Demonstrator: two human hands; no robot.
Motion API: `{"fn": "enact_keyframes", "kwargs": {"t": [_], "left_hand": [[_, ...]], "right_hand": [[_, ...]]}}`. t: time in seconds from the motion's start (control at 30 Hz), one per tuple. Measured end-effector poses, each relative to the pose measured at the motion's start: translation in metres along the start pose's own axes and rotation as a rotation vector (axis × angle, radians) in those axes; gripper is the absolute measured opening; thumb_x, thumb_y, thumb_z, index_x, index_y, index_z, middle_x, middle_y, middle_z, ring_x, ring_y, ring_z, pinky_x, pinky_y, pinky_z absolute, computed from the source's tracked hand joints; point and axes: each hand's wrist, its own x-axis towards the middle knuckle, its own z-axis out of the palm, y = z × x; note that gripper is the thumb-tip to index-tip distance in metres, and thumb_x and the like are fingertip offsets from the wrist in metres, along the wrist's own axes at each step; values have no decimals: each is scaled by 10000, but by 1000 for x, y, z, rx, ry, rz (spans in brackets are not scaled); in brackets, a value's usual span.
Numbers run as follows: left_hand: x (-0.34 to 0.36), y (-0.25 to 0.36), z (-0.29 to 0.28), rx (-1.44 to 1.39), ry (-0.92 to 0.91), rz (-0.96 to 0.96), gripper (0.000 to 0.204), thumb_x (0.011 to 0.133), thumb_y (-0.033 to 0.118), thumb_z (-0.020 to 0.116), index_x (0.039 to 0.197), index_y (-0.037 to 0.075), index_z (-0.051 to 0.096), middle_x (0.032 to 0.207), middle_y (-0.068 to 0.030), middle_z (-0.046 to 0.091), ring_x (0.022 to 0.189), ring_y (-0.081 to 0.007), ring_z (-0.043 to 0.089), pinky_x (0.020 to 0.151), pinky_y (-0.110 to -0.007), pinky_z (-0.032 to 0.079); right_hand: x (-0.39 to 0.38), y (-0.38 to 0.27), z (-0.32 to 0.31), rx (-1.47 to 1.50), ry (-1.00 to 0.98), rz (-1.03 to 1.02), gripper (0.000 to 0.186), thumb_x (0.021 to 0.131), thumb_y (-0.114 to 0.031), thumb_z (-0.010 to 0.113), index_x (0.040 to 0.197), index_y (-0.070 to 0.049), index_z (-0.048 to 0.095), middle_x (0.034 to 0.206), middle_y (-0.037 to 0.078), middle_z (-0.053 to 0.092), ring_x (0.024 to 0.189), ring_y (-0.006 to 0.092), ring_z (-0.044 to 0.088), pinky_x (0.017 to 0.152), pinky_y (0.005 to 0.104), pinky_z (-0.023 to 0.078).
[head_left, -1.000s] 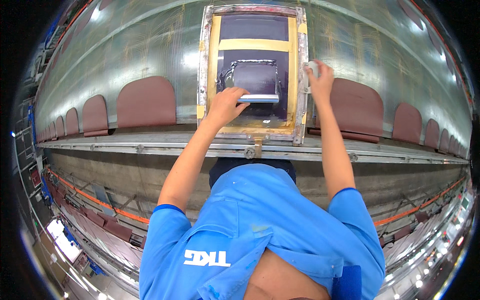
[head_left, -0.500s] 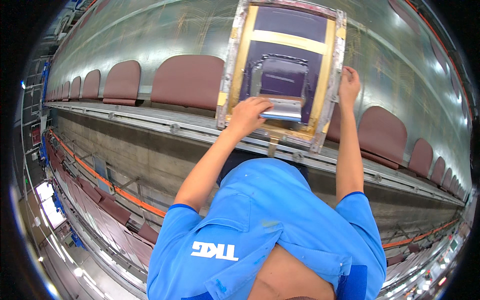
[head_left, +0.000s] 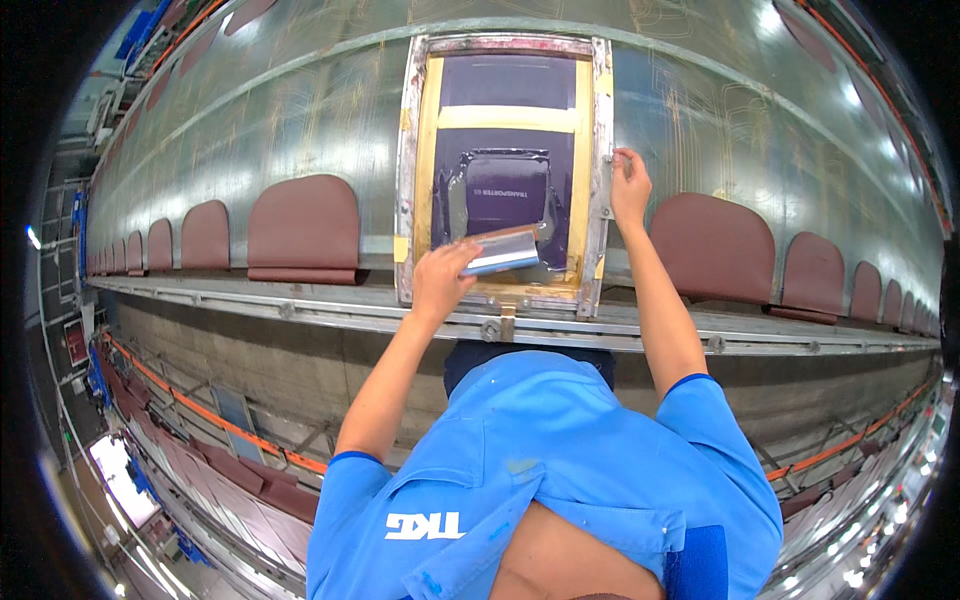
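Observation:
In front of me a screen-printing frame (head_left: 604, 110) with a dark purple mesh (head_left: 500, 145) rests over the rail edge. Yellowish tape borders the mesh and crosses its upper part. Glossy dark ink lies around a rectangular printed area (head_left: 507, 192) with light lettering. My left hand (head_left: 442, 278) is closed around the left end of a squeegee (head_left: 505, 252), which has a silvery metal body and a brownish upper edge. The squeegee lies slanted over the lower mesh, its right end farther from me. My right hand (head_left: 630, 188) has its fingers curled and pinched at the frame's right side.
Brownish-red curved panels lie in a row on the greenish metal table (head_left: 700, 110), including one on the left (head_left: 303, 225) and one on the right (head_left: 712, 245). A metal rail (head_left: 380, 312) with bolts runs along the near edge. A metal bracket (head_left: 507, 322) joins frame and rail.
The view has turned, so the frame now appears farther left and more upright. The squeegee has tilted against the frame, its right end now farther away. Both hands stay at their places.

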Motion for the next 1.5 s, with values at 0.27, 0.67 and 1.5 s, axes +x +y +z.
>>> {"fn": "enact_keyframes", "kwargs": {"t": [0.27, 0.67, 1.5], "left_hand": [[-45, -26, 19, 125, 5, 245, 648, 605, 99, 855, 1225, 203, 697, 1288, 16, 696, 1191, -208, 645, 905, -398, 479], [181, -60, -32, -105, -207, -34, 337, 776, 174, 785, 1106, 122, 738, 899, -141, 742, 853, -340, 715, 769, -428, 557], [123, -52, -3, -160, -103, 56, 262, 798, 156, 771, 1049, 99, 722, 939, -140, 727, 903, -370, 692, 787, -447, 545]], "right_hand": [[-8, -2, 4, -161, -67, 153, 231, 985, -279, 613, 1123, -112, 694, 759, 186, 639, 700, 304, 626, 711, 412, 476], [17, -131, 16, -456, -749, -349, 508, 847, -411, 767, 1233, -92, 682, 1167, 172, 677, 1134, 324, 630, 946, 427, 507], [-78, -82, 43, -381, -570, -418, 271, 844, -178, 751, 1035, -44, 613, 934, 155, 660, 933, 386, 620, 817, 473, 507]]}}
